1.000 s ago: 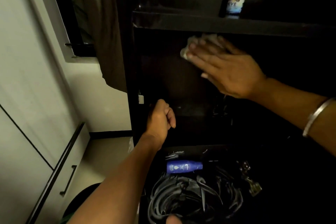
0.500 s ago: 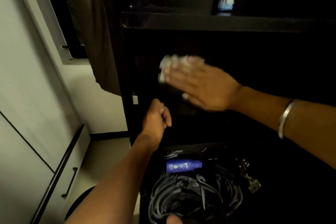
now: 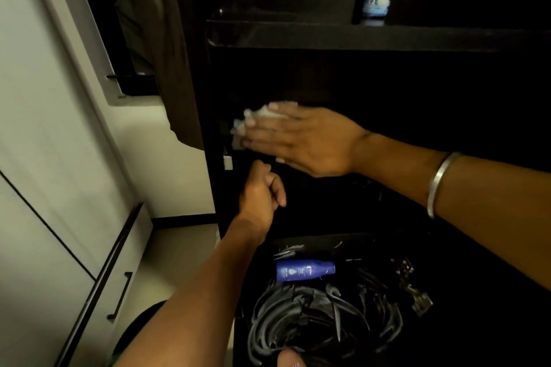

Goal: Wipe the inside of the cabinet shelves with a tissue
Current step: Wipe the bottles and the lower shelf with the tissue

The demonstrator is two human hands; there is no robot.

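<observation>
Here my right hand point(image 3: 301, 140) lies flat, fingers straight and together, pressing the crumpled tissue point(image 3: 253, 119) against the dark inner wall of the cabinet point(image 3: 328, 36), in the compartment below the upper shelf. I keep the palm spread over the wad so the whole pad rubs the surface, I judge, rather than one corner. The tissue shows only past my fingertips, bunched up, so it has no clear long axis; my fingers over it point left, toward the cabinet's side wall. My left hand point(image 3: 262, 191) hangs just below, fingers curled into a loose fist with nothing in it that I can see, near the cabinet's front edge, probably to steady me. A blue bottle point(image 3: 305, 270) lies on its side on the lower shelf beside coiled cables point(image 3: 313, 316).
</observation>
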